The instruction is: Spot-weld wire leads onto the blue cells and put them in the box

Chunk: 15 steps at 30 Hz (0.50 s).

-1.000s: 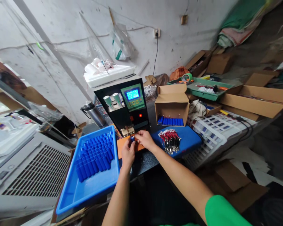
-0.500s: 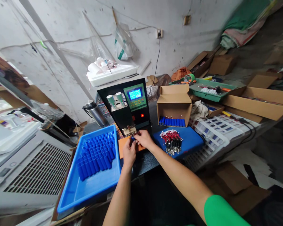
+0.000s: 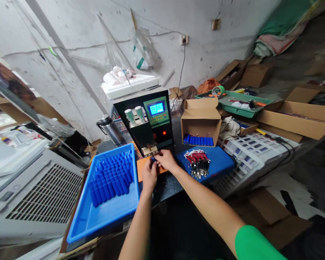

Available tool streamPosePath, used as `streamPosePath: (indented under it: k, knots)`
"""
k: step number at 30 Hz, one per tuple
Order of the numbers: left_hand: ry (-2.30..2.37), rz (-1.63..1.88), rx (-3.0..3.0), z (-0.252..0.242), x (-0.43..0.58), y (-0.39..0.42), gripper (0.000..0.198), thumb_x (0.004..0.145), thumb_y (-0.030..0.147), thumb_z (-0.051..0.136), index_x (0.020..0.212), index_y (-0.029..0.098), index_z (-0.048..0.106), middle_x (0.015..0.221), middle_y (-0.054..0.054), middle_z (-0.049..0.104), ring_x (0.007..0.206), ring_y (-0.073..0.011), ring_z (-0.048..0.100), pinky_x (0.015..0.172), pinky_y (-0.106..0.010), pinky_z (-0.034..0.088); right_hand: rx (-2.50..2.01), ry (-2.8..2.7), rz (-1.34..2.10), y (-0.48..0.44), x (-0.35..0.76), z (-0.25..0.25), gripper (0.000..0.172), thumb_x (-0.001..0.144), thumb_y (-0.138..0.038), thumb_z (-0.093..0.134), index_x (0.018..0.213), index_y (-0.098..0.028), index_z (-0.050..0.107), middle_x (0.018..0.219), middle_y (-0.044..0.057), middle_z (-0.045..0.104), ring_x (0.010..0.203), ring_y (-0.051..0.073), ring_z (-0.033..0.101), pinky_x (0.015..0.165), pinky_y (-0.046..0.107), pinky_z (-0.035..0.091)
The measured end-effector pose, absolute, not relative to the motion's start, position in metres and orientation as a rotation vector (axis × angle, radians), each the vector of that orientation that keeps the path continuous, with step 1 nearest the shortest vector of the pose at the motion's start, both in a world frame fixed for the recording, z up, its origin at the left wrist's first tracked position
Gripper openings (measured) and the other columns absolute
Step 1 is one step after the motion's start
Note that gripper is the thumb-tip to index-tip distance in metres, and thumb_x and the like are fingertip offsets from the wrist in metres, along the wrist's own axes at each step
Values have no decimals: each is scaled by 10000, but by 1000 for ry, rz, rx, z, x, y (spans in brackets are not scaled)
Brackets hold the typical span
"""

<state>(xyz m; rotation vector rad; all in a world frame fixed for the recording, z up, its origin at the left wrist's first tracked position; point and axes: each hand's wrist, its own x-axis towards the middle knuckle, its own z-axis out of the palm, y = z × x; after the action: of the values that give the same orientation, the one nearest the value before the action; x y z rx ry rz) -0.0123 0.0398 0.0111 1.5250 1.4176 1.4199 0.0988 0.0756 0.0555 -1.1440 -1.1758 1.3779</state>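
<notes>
My left hand (image 3: pixel 150 174) is closed around a blue battery cell (image 3: pixel 153 159), of which only a small part shows between the fingers. Right beside it, my right hand (image 3: pixel 166 160) has its fingertips pinched together at the cell's upper end; what they grip is too small to make out. Both hands are over an orange board (image 3: pixel 140 169), just under the copper-coloured electrodes (image 3: pixel 149 148) of a black spot welder (image 3: pixel 137 135) with a lit blue display (image 3: pixel 157 108). I cannot tell whether the cell touches the electrodes.
Left of the hands, a blue tray (image 3: pixel 103 216) holds many upright blue cells (image 3: pixel 111 177). Red and black wire leads (image 3: pixel 199 162) lie on a blue pad (image 3: pixel 220 161) at right. Behind them, a cardboard box (image 3: pixel 200 126) contains more cells. A steel flask (image 3: pixel 111 130) stands beyond the tray.
The whole view has shifted very slightly to the right. Both hands stay at the electrodes in nearly the same pose.
</notes>
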Motion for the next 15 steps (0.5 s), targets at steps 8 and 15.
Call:
streamPosePath:
  k: [8,15]
  knots:
    - [1416,1412,1519,14,-10,38,456,886,376,531,1282,158,595,1248,-117,679,1181,-248,624,1075,-415,446,-1137,-1183,1369,74,101,56,104,787,-175,623,689,-161,589,571,-32,589,466,91,557,416,164,458]
    - [1427,1413,1502,12,-10,38,469,884,407,542,1277,157,599,1237,-122,682,1154,-251,637,1040,-412,473,-1138,-1223,1337,76,100,47,103,808,-222,629,725,-165,606,635,-18,641,501,108,588,438,186,482]
